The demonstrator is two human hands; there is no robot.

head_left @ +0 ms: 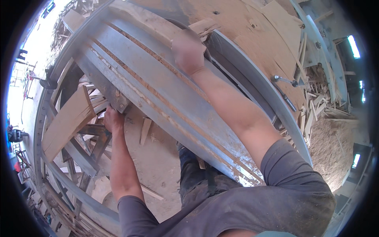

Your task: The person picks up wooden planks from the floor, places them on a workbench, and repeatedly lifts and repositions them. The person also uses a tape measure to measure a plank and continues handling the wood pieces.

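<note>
A long grey metal machine table [158, 85] with sawdust-filled slots runs diagonally below me. Across its far side lies a pale, rough wooden board [144, 19]. My right hand [188, 53] is closed over the board's near end; its fingers are smeared by blur. My left hand [113, 119] is low beside the table's left edge, fingers curled, right below a worn metal bracket [117, 99]. What those fingers grip is hidden. Splintered wood [204, 27] sits just past my right hand.
A curved metal rail [252, 75] borders the table's right side. On the brown wooden surface beyond lie a ratchet wrench [285, 80] and a dark rod [288, 102]. Sawdust [329, 146] and wood scraps pile up at right. A wide plank [69, 122] leans at left.
</note>
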